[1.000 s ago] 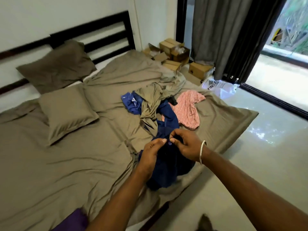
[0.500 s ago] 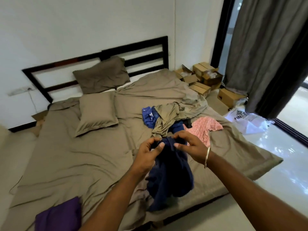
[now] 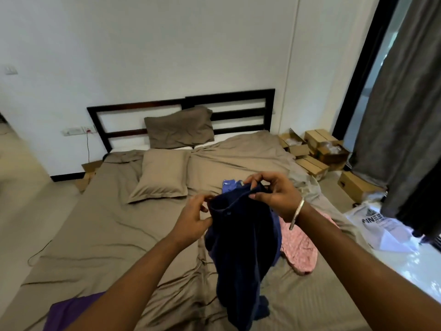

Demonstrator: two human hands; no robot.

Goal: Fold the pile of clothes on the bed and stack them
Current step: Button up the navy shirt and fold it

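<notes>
We note both hands, left hand (image 3: 194, 219) and right hand (image 3: 274, 192), pinching the navy garment (image 3: 243, 247) raised above the bed (image 3: 119, 235).

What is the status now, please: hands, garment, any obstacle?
Left hand and right hand: both grip navy garment at top edge. Garment hangs, unfolded. Pink garment lies on bed beside it.

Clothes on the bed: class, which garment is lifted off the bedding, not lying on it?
The navy garment: both hands grip its top edge and it hangs, while the pink garment and purple garment lie flat.
</notes>
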